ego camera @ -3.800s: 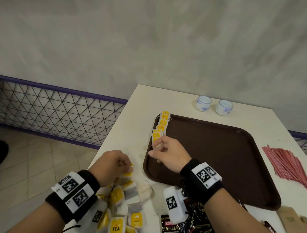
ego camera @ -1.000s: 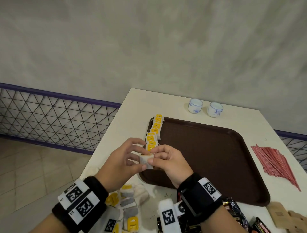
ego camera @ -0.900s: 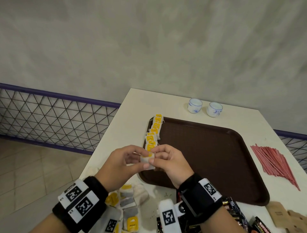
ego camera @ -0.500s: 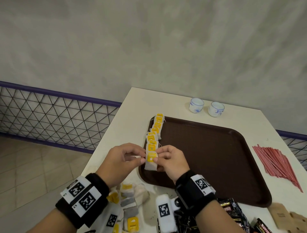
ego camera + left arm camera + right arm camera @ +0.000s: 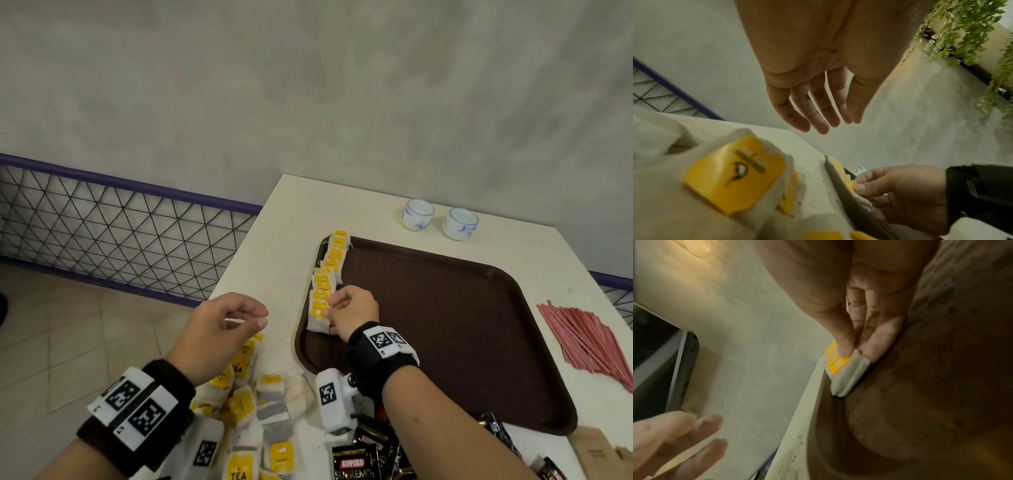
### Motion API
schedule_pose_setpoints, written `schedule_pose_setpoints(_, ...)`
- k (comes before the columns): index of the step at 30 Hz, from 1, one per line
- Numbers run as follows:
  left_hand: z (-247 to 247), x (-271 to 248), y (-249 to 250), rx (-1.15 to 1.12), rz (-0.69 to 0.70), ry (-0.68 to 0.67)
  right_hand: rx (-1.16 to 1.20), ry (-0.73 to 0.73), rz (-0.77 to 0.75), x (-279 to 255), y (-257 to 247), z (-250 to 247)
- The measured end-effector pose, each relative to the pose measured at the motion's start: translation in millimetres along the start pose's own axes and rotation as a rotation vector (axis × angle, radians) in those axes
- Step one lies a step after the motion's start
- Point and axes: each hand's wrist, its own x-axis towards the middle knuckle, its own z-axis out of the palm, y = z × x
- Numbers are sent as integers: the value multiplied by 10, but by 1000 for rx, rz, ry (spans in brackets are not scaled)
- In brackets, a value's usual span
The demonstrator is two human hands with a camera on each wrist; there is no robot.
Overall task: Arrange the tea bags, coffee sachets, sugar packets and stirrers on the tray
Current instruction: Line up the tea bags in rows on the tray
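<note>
Left hand (image 5: pixel 219 334) has let go; right hand (image 5: pixel 349 313) pinches tea bag (image 5: pixel 318 317).

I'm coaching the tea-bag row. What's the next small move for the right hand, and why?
Probably let go: the right hand pinches a tea bag already lying at the near end of the row along the tray edge, and the left hand hovers open over the loose tea bags.

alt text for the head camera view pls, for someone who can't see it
The right hand pinches a tea bag at the near end of a row along the brown tray's left edge. The left hand hovers empty over loose tea bags on the table.
</note>
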Motion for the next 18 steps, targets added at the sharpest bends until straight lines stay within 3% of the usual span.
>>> schedule_pose_setpoints(5,-120,-20,-49,256,32,5,-46,24,-31,-41,-24,-22)
schedule_pose_setpoints(8,-243,-73,-40,534,-10,-148,-120,21,-137,-215,-116,-114)
schedule_pose_setpoints(11,-336,-141,3,798,-91,-321,-287,-259,-272,-554,-275,-147)
schedule_pose_setpoints(14,-367,-208,-28,824,-150,-390,-639,-540,-327,-918,-394,-96)
schedule_pose_setpoints(16,-341,-247,-66,841,-150,-405,-763,-607,-302,-1058,-397,-19)
schedule_pose_setpoints(18,-298,-268,-92,851,-132,-387,-802,-585,-292,-1130,-367,81)
